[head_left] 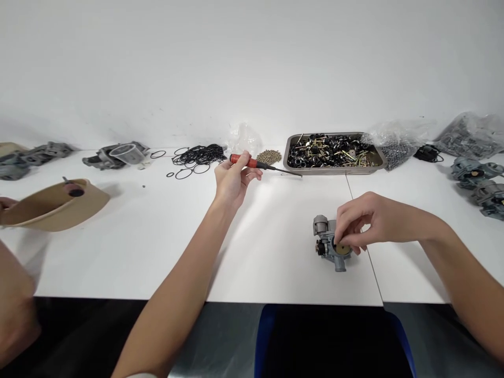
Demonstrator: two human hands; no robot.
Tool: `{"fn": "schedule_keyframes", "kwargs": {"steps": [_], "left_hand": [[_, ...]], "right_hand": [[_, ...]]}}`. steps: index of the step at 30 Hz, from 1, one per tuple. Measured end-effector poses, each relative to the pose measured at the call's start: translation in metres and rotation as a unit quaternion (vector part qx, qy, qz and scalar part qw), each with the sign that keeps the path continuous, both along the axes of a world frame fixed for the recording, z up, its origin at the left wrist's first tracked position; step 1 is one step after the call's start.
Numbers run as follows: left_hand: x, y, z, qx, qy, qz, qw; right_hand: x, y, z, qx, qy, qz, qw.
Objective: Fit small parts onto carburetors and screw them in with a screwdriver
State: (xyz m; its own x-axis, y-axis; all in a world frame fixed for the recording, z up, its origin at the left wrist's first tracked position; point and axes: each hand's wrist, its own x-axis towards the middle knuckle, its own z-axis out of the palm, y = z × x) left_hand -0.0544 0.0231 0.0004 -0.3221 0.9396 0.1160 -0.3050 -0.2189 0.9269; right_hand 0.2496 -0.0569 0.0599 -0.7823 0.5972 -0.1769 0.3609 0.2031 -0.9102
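Observation:
My left hand (233,181) is raised over the white table (157,236), closed round a red-handled screwdriver (263,166) whose dark shaft points right. My right hand (364,223) rests on a small grey metal carburetor body (329,244) near the table's front edge, fingers pinched on a small brass-coloured round part at its top.
A metal tray (334,169) of mixed black and brass small parts stands at the back. Black O-rings (197,157), a pile of brass bits (269,156), plastic bags (397,142) and grey castings (478,184) lie around. Another person's hand holds a tan object (55,205) at far left.

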Motion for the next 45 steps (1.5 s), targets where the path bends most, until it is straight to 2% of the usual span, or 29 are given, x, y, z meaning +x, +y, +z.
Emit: {"fn": "schedule_keyframes", "kwargs": {"steps": [3,5,11,15,19,21,22,25,27,31,36,45], "left_hand": [[0.002,-0.002,0.001,0.002,0.007,-0.007,1.000],[0.003,-0.003,0.001,0.002,0.008,-0.011,1.000],[0.004,-0.004,0.000,-0.002,0.009,-0.016,1.000],[0.006,-0.005,0.002,-0.003,0.012,-0.012,1.000],[0.009,-0.008,0.007,0.001,0.012,-0.027,1.000],[0.012,-0.010,0.008,0.001,0.015,-0.045,0.999],[0.013,-0.012,0.008,0.001,0.018,-0.054,0.998],[0.019,-0.015,0.008,0.002,0.027,-0.083,0.996],[0.023,-0.018,0.007,-0.002,0.034,-0.100,0.994],[0.030,-0.021,0.006,-0.020,0.039,-0.112,0.993],[0.035,-0.023,0.004,-0.016,0.040,-0.130,0.991],[0.033,-0.026,0.008,0.007,0.048,-0.145,0.988]], "right_hand": [[0.000,0.000,-0.001,0.073,-0.014,0.002,0.997],[0.001,0.002,-0.001,0.091,-0.024,0.003,0.996],[-0.001,0.002,-0.003,0.089,-0.037,0.034,0.995],[-0.007,0.003,-0.006,0.106,-0.039,0.023,0.993],[-0.007,0.013,-0.013,0.063,-0.024,0.034,0.997],[-0.005,0.021,-0.019,0.048,-0.022,-0.001,0.999],[-0.004,0.025,-0.024,0.057,-0.023,-0.043,0.997],[-0.003,0.036,-0.042,0.131,-0.038,-0.197,0.971],[-0.006,0.040,-0.053,0.157,-0.047,-0.245,0.956],[-0.013,0.041,-0.065,0.138,-0.030,-0.243,0.960],[-0.016,0.040,-0.064,0.115,0.003,-0.256,0.960],[-0.014,0.039,-0.060,0.159,-0.017,-0.241,0.957]]}}
